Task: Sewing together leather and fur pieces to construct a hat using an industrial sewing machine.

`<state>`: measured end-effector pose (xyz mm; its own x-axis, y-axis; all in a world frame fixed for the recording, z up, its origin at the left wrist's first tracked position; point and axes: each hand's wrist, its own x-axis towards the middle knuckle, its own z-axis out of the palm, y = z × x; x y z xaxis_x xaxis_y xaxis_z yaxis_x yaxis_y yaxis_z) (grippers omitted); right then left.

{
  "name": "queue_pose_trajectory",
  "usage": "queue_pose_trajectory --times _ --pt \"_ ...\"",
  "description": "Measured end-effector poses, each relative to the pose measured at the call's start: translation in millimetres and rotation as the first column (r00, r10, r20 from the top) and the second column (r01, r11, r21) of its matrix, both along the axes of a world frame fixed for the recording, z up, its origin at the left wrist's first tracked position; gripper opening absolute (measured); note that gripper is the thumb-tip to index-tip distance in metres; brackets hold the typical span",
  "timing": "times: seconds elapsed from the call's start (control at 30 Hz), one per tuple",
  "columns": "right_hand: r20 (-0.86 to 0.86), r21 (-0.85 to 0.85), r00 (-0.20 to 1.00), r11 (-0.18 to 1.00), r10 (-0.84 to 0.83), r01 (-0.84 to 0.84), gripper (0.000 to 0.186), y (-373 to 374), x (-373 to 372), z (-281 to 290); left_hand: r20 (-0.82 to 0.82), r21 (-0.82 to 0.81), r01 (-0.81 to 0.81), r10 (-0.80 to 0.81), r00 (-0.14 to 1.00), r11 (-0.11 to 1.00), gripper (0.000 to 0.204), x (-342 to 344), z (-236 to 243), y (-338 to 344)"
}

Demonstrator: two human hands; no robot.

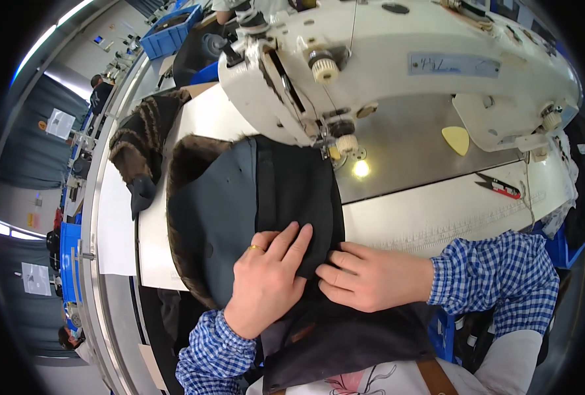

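A dark fabric piece [223, 197] with brown fur along its left edge lies on the white table, its right edge close to the needle area of a white sewing machine [384, 59]. My left hand [266, 280], wearing a ring, rests flat on the black part with its fingers stretched out. At the lower right edge of the piece, my right hand [365, 280] has its fingers curled and closed on the fabric; its thumb is hidden. A lamp [361, 168] glows beside the presser foot.
Red-handled thread snips [500, 186] and a yellow rounded piece [455, 140] lie right of the needle. Another brown furry piece [144, 138] is at the table's left. Beyond stand a blue crate [170, 33] and people at other tables.
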<state>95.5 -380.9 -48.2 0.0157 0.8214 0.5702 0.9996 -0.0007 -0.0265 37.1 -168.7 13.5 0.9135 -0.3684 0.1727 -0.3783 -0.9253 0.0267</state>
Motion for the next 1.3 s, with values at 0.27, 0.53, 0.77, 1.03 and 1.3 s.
queue_pose_trajectory --times 0.27,0.53,0.77,1.03,1.3 --pt "0.171 -0.128 0.978 0.987 0.115 -0.094 0.014 6.6 23.6 5.5 -0.264 -0.332 -0.092 0.001 0.965 0.939 0.033 10.9 33.8 14.3" --pt "-0.036 -0.077 0.981 0.978 0.191 -0.194 0.015 9.0 37.6 -1.8 -0.105 -0.359 0.048 -0.091 0.990 0.932 0.046 18.3 18.0 12.4" --pt "-0.093 0.025 0.994 0.998 0.056 -0.054 0.022 -10.2 35.6 -10.0 0.021 -0.294 0.255 -0.261 0.965 0.921 0.073 31.0 22.3 0.5" --pt "-0.449 -0.097 0.828 0.903 0.335 -0.418 0.023 -1.7 29.0 -7.8 -0.054 -0.134 0.231 -0.240 0.969 0.964 0.056 29.3 -9.8 -3.1" --pt "-0.006 -0.026 1.000 1.000 -0.010 0.010 0.018 -5.4 20.3 1.3 -0.043 -0.161 0.110 -0.118 0.992 0.981 0.074 25.8 -16.2 6.8"
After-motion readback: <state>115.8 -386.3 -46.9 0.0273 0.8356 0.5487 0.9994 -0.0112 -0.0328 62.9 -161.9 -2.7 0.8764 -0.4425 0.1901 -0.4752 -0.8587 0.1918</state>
